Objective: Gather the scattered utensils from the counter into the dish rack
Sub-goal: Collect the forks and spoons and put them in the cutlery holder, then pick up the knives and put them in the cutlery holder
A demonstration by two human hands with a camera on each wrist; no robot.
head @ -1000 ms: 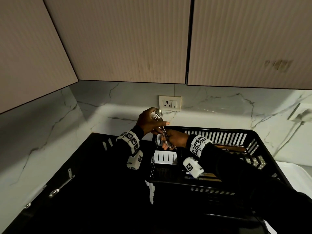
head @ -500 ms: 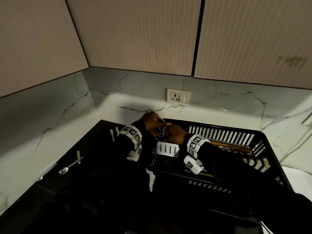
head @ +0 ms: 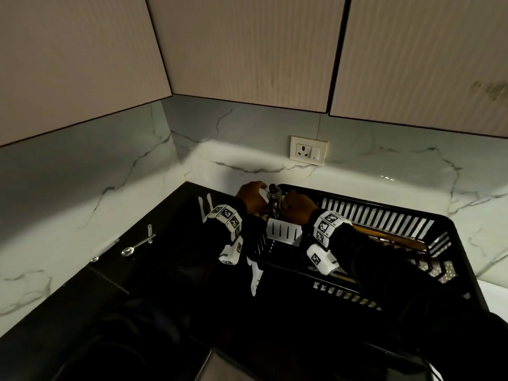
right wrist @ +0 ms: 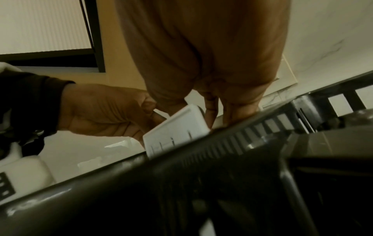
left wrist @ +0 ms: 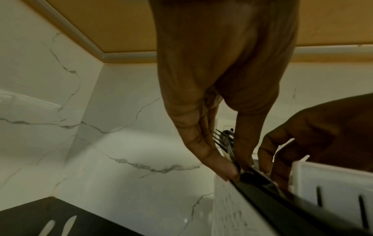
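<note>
Both hands meet at the back left corner of the dish rack (head: 467,265), over the white cutlery holder (head: 284,232) clipped inside that corner.

Left hand (head: 251,200): forefinger and thumb point down, fingers (left wrist: 203,150) pinching the utensils (head: 275,200), a fork and spoon bundle. Heads stand up just above the rack rim; handles run down toward the holder. Lower ends hidden.

Right hand (head: 299,209): just beside the bundle, fingers (right wrist: 238,110) curled down behind the holder's edge. Cannot tell whether they grip anything.

One spoon (head: 136,246) lies on the black desk (head: 170,237), well apart to the left, near the wall. A wooden utensil (head: 390,236) lies inside the rack. Wall socket (head: 309,151) is above the hands.
</note>
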